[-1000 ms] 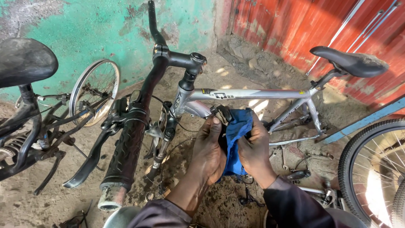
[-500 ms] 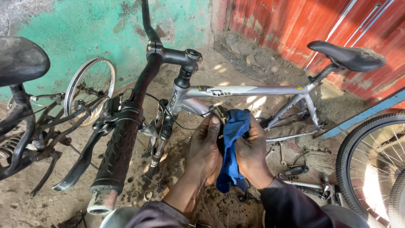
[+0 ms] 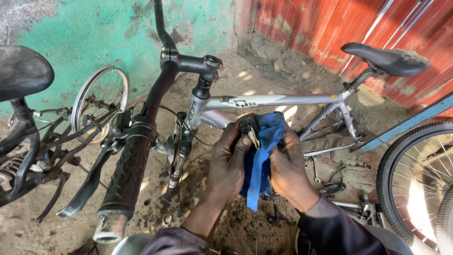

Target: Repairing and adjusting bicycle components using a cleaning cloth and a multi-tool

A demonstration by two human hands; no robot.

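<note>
Small black part (image 3: 248, 128), centre of frame: pinched in the fingertips of the left hand (image 3: 229, 163), with a pale metal bit sticking out of its lower edge. Blue rag (image 3: 260, 160) is wrapped against it from the right and hangs down between the palms. Right hand (image 3: 288, 166) is closed on the rag's upper fold, pressing it onto the part. Both grips tight, nothing loose.

Change over the last second: rag was bunched over the part, mostly covering it. Now the cloth has slid right and down and the part's face is exposed, with the left thumb across it. Hands sit at the same spot relative to the frame tube. Reads as a wipe stroke just finished on one face; grime on both hands suggests the cleaning is partway, not done.

Outward: hands hover just in front of the silver bicycle frame (image 3: 278, 100), below the top tube, not touching it that I can see. Black stem and handlebar (image 3: 155, 101) run from top centre to lower left, worn rubber grip (image 3: 126, 182) nearest camera. Black saddle (image 3: 384, 59) upper right.

Surface: packed dirt floor (image 3: 339, 170), oily, with small metal bits scattered under the frame. No bench.

Room: flaking green wall (image 3: 94, 33) upper left with a bare wheel rim (image 3: 99, 101) leaning on it, red corrugated sheet (image 3: 321, 28) upper right. Second saddle (image 3: 21, 71) far left, tyred wheel (image 3: 415, 184) at right edge.
</note>
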